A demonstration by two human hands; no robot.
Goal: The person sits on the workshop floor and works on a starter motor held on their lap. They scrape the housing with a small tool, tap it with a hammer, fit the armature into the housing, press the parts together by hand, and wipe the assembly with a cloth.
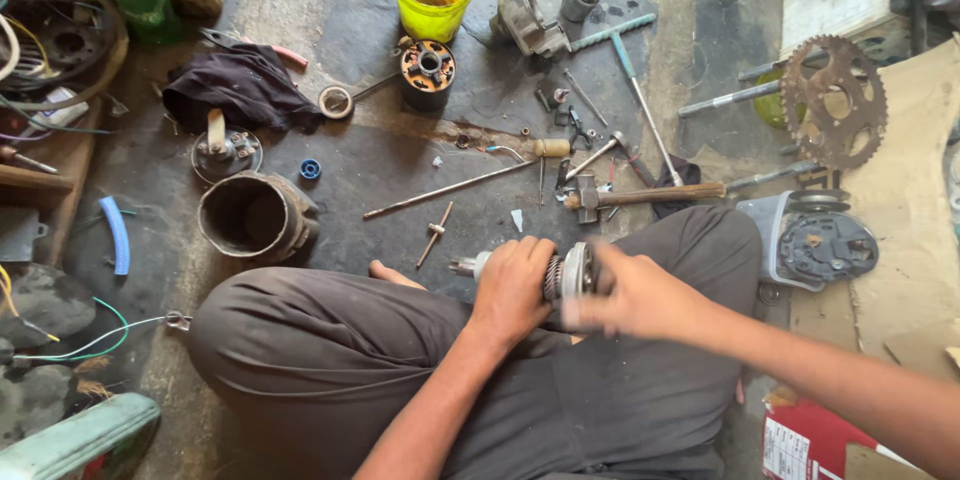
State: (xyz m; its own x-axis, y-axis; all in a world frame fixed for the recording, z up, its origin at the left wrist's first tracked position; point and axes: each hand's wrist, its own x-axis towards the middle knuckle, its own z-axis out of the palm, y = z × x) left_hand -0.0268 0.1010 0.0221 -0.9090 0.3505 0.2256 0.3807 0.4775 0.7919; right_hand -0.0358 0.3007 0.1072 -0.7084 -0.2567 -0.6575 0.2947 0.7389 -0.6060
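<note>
Soft daylight, brighter at right — right hand (640,295) motion-blurred, floor sharp

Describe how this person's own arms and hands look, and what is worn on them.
Both arms are bare from the edge of the picture to the fingers: no sleeves, gloves, watch, rings or bands show. The left hand is sharp. The right hand is blurred, so its fine detail cannot be told. Dark grey trousers cover the crossed legs.

Metal geared shaft assy (560,275), horizontal

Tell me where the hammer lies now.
The hammer lies on the floor right of centre, just beyond the person's right knee, between the small screwdriver and the grey motor cover.
</note>
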